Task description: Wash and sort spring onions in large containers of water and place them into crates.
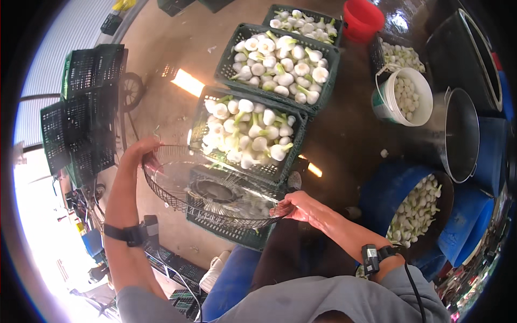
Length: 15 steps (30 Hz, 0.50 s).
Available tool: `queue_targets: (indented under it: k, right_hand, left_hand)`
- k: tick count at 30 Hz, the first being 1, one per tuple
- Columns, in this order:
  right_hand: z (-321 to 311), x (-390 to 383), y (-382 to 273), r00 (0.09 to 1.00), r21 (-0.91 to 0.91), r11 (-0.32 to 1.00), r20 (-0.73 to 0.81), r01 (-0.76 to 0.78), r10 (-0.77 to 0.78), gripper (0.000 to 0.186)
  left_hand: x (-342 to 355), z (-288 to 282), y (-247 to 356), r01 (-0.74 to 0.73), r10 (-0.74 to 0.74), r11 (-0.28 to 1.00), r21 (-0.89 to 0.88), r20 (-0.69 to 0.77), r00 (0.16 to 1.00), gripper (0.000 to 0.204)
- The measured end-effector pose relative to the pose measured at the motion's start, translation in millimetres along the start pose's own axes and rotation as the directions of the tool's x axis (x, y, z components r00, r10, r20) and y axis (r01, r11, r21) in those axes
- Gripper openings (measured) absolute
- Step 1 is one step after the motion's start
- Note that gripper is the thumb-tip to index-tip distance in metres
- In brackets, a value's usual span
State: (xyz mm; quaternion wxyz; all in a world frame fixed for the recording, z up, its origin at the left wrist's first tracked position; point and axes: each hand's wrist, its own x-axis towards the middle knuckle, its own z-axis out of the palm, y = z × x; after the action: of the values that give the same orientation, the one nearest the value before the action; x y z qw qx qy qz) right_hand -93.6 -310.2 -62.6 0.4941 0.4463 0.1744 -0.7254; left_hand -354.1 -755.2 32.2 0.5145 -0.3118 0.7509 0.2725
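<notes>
A round, shallow wire fan guard (210, 189), with radiating wires and a dark disc at its centre, hangs slightly tilted in front of me. My left hand (150, 154) is closed on its left rim, and my right hand (295, 206) grips the right rim. No bulbs show inside the guard. Below it, partly seen through the wires, is a dark green plastic crate (229, 232). Just beyond the guard stands another green crate (293, 156) heaped with white garlic-like bulbs (247, 129) with short green stems.
Farther off stand two more filled crates (331, 81). At right are a red bucket (363, 21), a white bucket (383, 102) of bulbs, a metal pot (462, 134) and a blue barrel (385, 188) holding bulbs. Stacked green crates (91, 113) rise at left beside a wheel (132, 91).
</notes>
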Motion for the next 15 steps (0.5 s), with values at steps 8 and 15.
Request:
queue_targets:
  k: [8,15]
  right_hand:
    - [-80.7,-35.9,43.1,0.958,0.036,0.96,0.061,0.278,-0.28,0.013]
    - [-267.8,-141.8,131.7,0.773,0.269,0.725,-0.187,0.634,-0.607,0.024]
  left_hand:
    - [-154.7,136.0,93.1,-0.136,0.146,0.988,0.074,-0.151,0.978,0.033]
    - [-195.0,396.3,198.5,-0.731,0.693,0.679,0.057,0.277,0.666,0.063]
